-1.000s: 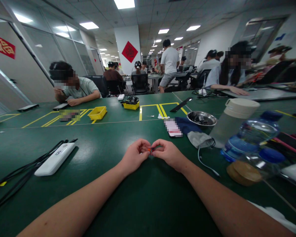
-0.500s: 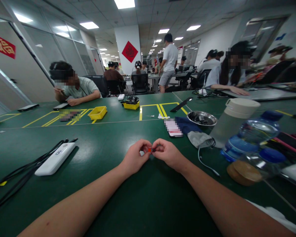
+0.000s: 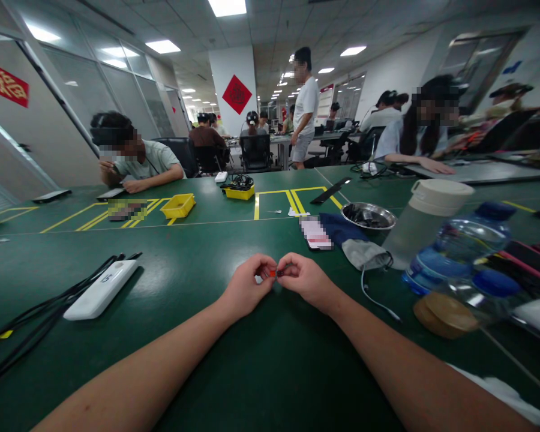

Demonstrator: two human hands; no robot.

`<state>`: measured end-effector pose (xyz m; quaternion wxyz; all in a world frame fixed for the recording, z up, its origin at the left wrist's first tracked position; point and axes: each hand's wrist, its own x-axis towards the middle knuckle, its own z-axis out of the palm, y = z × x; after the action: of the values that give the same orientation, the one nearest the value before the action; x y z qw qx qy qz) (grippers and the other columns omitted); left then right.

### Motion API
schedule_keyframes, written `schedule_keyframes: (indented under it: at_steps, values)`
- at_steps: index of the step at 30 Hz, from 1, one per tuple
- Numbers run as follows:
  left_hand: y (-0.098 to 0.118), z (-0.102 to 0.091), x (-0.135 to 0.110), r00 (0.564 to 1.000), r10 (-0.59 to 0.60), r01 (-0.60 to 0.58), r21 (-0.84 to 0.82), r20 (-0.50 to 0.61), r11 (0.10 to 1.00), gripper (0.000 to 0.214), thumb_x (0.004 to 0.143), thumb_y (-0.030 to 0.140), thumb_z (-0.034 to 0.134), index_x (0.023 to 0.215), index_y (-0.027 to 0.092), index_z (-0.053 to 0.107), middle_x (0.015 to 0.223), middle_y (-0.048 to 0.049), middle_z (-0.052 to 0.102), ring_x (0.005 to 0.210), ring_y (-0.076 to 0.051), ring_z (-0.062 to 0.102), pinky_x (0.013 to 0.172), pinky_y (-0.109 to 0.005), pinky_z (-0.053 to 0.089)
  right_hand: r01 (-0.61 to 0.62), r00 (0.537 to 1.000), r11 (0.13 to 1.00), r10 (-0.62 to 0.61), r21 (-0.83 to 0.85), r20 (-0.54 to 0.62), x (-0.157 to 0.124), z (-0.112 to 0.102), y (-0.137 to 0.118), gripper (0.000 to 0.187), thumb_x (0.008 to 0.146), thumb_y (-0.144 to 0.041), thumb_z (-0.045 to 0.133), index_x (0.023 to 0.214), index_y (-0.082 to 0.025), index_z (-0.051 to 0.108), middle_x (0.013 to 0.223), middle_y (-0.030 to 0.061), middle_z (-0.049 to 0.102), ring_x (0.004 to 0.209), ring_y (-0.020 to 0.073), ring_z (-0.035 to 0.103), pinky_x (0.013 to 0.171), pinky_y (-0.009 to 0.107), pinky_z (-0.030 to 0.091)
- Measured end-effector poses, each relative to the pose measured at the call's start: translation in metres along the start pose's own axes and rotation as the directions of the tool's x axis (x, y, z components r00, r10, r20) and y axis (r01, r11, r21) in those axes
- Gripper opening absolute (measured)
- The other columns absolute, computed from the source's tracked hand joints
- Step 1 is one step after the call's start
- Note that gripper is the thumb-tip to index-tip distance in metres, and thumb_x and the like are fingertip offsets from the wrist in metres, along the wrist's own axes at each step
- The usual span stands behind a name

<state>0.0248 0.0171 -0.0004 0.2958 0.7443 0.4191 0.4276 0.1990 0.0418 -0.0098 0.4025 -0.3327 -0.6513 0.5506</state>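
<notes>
Orange piece (image 3: 273,273), pinched between left fingers (image 3: 264,260), right fingers (image 3: 292,260) just beside.

Small orange-red piece (image 3: 273,273) in left hand's fingers (image 3: 265,284)

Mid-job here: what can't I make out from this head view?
Orange piece, head view: too small, partly covered by left hand.
Dark piece, head view: too small, partly covered by right hand.
Phone screen, head view: blurred into blocks.
White item, head view: partly behind right forearm.
</notes>
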Motion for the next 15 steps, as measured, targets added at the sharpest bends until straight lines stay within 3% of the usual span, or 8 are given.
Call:
schedule_keyframes:
  at_steps: [3, 7, 11, 15]
  values:
    - [-0.0008, -0.0018, 0.0005, 1.0, 0.002, -0.002, 0.022, -0.004, 1.0, 0.021, 0.077, 0.012, 0.056, 0.097, 0.017, 0.06, 0.088, -0.004, 0.06, 0.078, -0.013, 0.056, 0.074, -0.026, 0.046, -0.015, 1.0, 1.0, 0.015, 0.004, -0.006, -0.0015, -0.0005, -0.003, 0.021, 0.069, -0.019, 0.064, 0.088, -0.019, 0.055, 0.07, -0.0021, 0.061, 0.061, 0.0115, 0.058, 0.057, 0.024, 0.043]
    - [-0.0045, -0.006, 0.003, 0.998, -0.047, 0.048, 0.023, -0.051, 0.999, 0.02, 0.079, 0.018, 0.055, 0.096, 0.019, 0.065, 0.088, -0.0039, 0.062, 0.078, -0.014, 0.056, 0.072, -0.026, 0.044, -0.023, 0.999, 0.998, 0.025, 0.065, -0.038, -0.0027, -0.0011, -0.0073, 0.027, 0.071, -0.021, 0.062, 0.098, -0.02, 0.058, 0.083, 0.0007, 0.062, 0.067, 0.0132, 0.062, 0.064, 0.028, 0.048]
    - [-0.0075, -0.0083, 0.0058, 0.978, -0.188, 0.179, -0.101, -0.091, 0.979, 0.017, 0.079, 0.024, 0.058, 0.092, 0.017, 0.065, 0.082, -0.0032, 0.064, 0.072, -0.013, 0.057, 0.066, -0.025, 0.044, -0.047, 0.995, 0.995, 0.054, 0.092, -0.078, -0.0028, -0.0006, -0.0094, 0.023, 0.071, -0.024, 0.063, 0.093, -0.019, 0.059, 0.083, 0.0011, 0.062, 0.067, 0.0136, 0.063, 0.063, 0.028, 0.05]
    - [-0.0071, -0.0073, 0.0063, 0.962, -0.267, 0.245, -0.242, -0.06, 0.939, 0.016, 0.077, 0.026, 0.061, 0.089, 0.016, 0.063, 0.076, -0.0021, 0.065, 0.068, -0.013, 0.059, 0.064, -0.025, 0.045, -0.038, 0.996, 0.994, 0.046, 0.105, -0.072, -0.0024, -0.0005, -0.0082, 0.02, 0.071, -0.023, 0.064, 0.09, -0.018, 0.058, 0.082, 0.0027, 0.065, 0.071, 0.0151, 0.065, 0.067, 0.03, 0.051]
